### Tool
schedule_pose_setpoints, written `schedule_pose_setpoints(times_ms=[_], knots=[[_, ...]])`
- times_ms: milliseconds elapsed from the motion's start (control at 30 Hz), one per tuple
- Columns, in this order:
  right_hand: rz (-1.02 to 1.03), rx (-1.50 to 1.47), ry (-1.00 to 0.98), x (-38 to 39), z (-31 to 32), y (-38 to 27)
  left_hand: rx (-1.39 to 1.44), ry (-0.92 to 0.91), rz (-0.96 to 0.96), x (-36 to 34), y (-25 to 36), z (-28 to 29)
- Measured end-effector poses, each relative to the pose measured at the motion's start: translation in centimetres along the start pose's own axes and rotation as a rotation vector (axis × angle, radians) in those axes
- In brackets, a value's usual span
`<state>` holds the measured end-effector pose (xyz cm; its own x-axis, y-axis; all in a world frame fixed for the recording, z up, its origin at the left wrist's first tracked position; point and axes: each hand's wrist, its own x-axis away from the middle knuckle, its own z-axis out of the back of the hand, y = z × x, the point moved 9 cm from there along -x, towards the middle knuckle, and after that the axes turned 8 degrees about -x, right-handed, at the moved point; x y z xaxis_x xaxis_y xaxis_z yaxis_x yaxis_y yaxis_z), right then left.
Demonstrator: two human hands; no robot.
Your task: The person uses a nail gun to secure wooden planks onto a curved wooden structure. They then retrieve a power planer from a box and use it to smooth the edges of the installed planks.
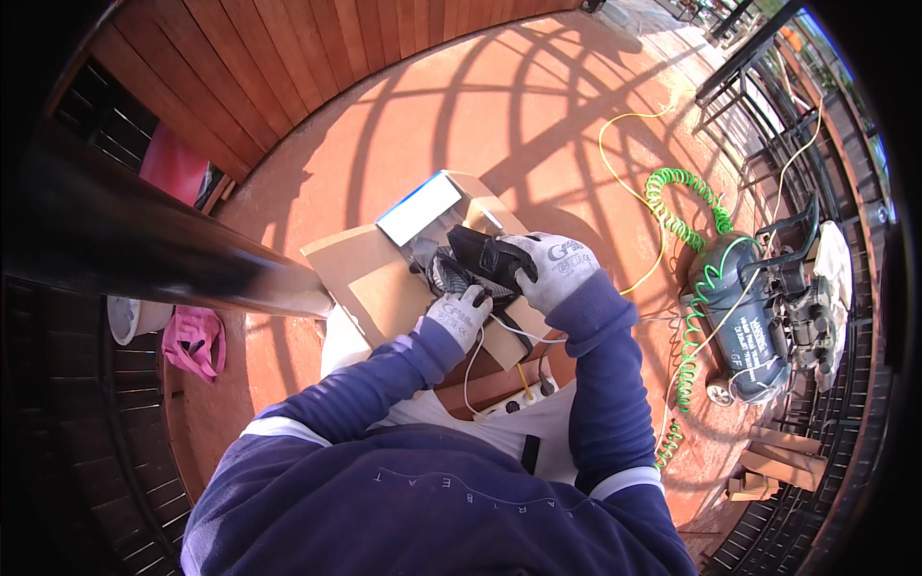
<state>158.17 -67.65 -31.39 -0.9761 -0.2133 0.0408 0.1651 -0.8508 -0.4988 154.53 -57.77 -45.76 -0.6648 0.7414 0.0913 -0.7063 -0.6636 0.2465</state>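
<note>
An open cardboard box (351, 288) sits in front of me, with a white-and-blue flat piece (418, 209) on its far side. My right hand (557, 267), in a grey-and-black glove, is closed on a dark black object (480, 252) over the box; I cannot tell what it is. Below it lies a bundle of dark, patterned material (440, 274). My left hand (459, 315), also gloved, has its fingers curled at the lower edge of this bundle; what they grip is unclear. A white cord runs down beside both hands toward a power strip (504, 405).
A thick black post (192, 221) stands close on my left, near pink fabric (192, 341) and a white bucket (130, 312). To my right are an air compressor (730, 317), a green coiled hose (687, 202), a yellow cord (605, 144), wood offcuts (778, 461) and a metal railing (850, 422).
</note>
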Motion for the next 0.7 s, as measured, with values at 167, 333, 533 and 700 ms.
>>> schedule_pose_setpoints(times_ms=[167,333,533,700], knots=[[-0.022,-0.023,0.133,-0.4,0.0,0.5,0.063,0.262,0.048,1.1,-1.6,4.4],[-0.027,-0.030,0.335,-0.2,1.5,1.0,-0.083,0.349,-0.061,0.0,-3.7,7.8],[-0.128,0.097,0.011,0.2,-1.0,0.9,0.005,0.128,-0.051,2.6,-1.3,-0.6],[-0.126,0.160,-0.198,-0.7,-6.5,1.9,0.026,0.134,-0.085,4.1,0.3,-2.8]])
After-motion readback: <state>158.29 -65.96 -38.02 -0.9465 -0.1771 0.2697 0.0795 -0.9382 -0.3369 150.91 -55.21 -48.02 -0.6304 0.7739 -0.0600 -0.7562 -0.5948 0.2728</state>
